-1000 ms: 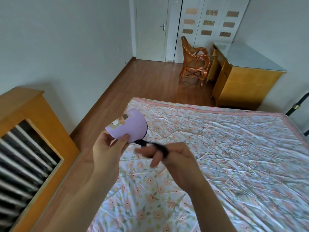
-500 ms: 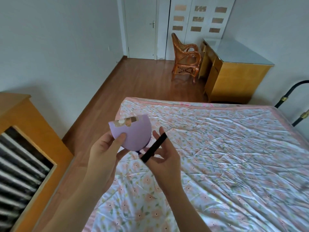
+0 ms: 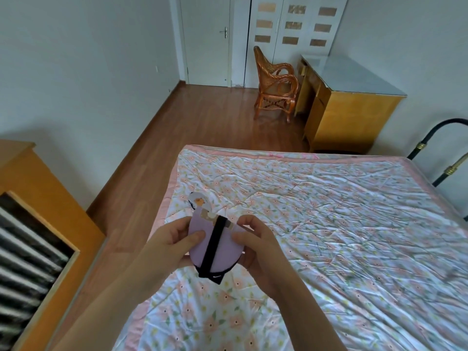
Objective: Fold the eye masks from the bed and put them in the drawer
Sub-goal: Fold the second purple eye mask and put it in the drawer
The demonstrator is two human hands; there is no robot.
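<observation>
I hold a folded lilac eye mask (image 3: 225, 252) with both hands over the near left part of the bed (image 3: 329, 224). Its black strap (image 3: 212, 247) runs down across the lilac face. My left hand (image 3: 172, 241) pinches the mask's left edge, thumb on top. My right hand (image 3: 255, 244) grips its right edge. A second eye mask (image 3: 198, 202), lilac with a small picture and a dark rim, lies on the floral cover just beyond the held one. No drawer is visible.
A wooden headboard or cabinet with dark slats (image 3: 33, 236) stands at the left. Wooden floor (image 3: 202, 117) runs to a white door (image 3: 205, 39). A wicker chair (image 3: 274, 82) and a yellow desk (image 3: 347, 110) stand beyond the bed; a black metal bed rail (image 3: 430, 138) is at right.
The strap that my right hand held out beside the mask now lies wrapped across its face. Both hands have dropped lower over the bed and now grip the mask's two edges.
</observation>
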